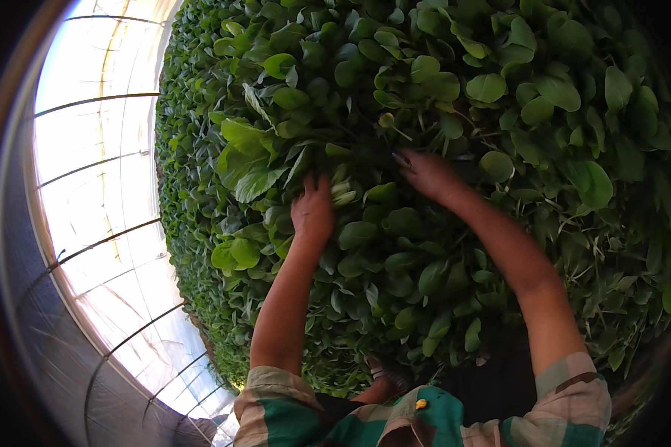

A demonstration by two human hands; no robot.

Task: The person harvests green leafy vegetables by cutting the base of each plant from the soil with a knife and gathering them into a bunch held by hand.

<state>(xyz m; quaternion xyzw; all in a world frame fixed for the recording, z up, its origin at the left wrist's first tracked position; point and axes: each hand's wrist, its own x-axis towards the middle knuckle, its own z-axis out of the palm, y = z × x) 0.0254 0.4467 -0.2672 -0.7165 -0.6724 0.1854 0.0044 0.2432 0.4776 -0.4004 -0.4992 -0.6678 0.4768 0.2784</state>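
Note:
My left hand [313, 209] is closed around a bunch of leafy greens [251, 159] low among the plants. The bunch's broad, bright leaves spread to the left of the fingers, and its pale stem ends [344, 193] stick out on the right. My right hand [429, 174] reaches in among the dark green leaves a little to the right, apart from the left. Something small and shiny shows at its fingertips, too small to name. Shadow and foliage hide what these fingers touch. A loose yellowed leaf [388, 121] lies just above the right hand.
Dense leafy green plants [363, 234] surround both hands. Thinner, pale stems [587, 246] show at right. A greenhouse wall of translucent sheeting [84, 139] with curved metal ribs [106, 99] runs along the left. A sandaled foot [383, 383] stands among plants below.

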